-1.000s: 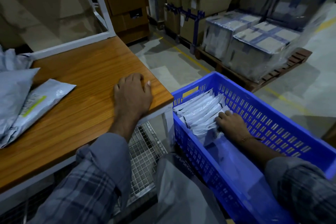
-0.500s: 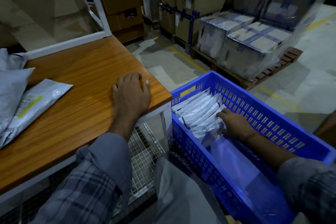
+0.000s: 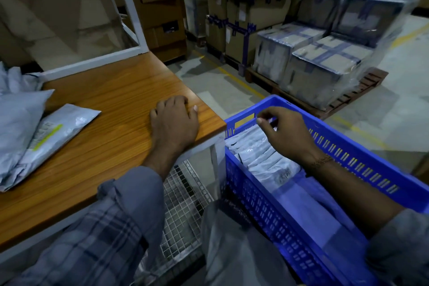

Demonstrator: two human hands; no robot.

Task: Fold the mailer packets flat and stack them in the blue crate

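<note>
The blue crate (image 3: 362,165) stands to the right of the wooden table (image 3: 111,127). A row of folded grey mailer packets (image 3: 257,155) stands on edge at its far end. My right hand (image 3: 286,133) hovers above that row, fingers loosely curled, holding nothing that I can see. My left hand (image 3: 174,123) rests palm down on the table's right corner, fingers apart. A pile of unfolded grey mailer packets (image 3: 53,130) lies at the table's left, the top one bearing a label with a yellow strip.
A wire-mesh shelf (image 3: 183,206) sits under the table. A white metal frame (image 3: 130,7) stands at the table's back. Cardboard boxes (image 3: 250,7) and wrapped cartons on a wooden pallet (image 3: 325,60) stand behind the crate. A grey plastic bag (image 3: 234,251) lies near my lap.
My right hand has lifted off the packets in the crate and risen toward the crate's far end. My left hand stays on the table corner.
</note>
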